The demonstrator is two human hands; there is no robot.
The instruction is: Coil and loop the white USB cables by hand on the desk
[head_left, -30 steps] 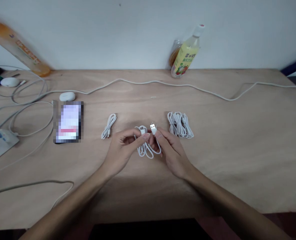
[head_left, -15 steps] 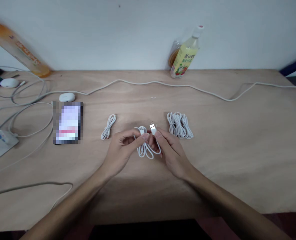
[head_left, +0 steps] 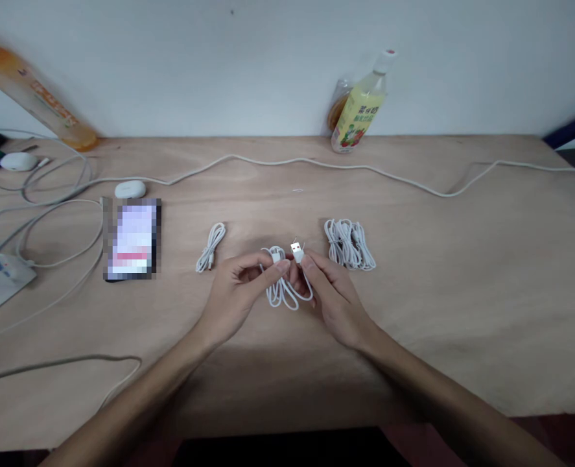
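Clearly, from the head view, both bare hands meet near the middle of the wooden tabletop [head_left: 452,279], working on one white USB cable [head_left: 282,298]. The left hand [head_left: 238,288] pinches a white connector [head_left: 276,255] of that cable between thumb and forefinger, while the right hand [head_left: 336,298] pinches the USB-A plug [head_left: 297,250], its metal end pointing to about twelve o'clock. The cable's loops hang between and below the fingertips, toward six o'clock; whether they touch the wood is hard to tell. Taking the held cable as the centre of the dial, a single coiled white cable [head_left: 211,248] lies near ten o'clock, just beyond the left hand, and a row of coiled white cables [head_left: 349,244] lies side by side at two. A tiny pale loop [head_left: 297,190] sits at twelve. Well apart, just past nine, is a phone [head_left: 134,237] with a blurred screen, and at ten a white earbud case [head_left: 130,189] rests just beyond it. Farther out at ten, an orange-tinted bottle [head_left: 48,97] leans beside loose cords. At one o'clock, by the wall [head_left: 219,71], stands a yellow-labelled drink bottle [head_left: 360,113]. One long white cord [head_left: 268,162] wavers across the far side from ten to two, and a greyish cord [head_left: 73,358] runs at eight.
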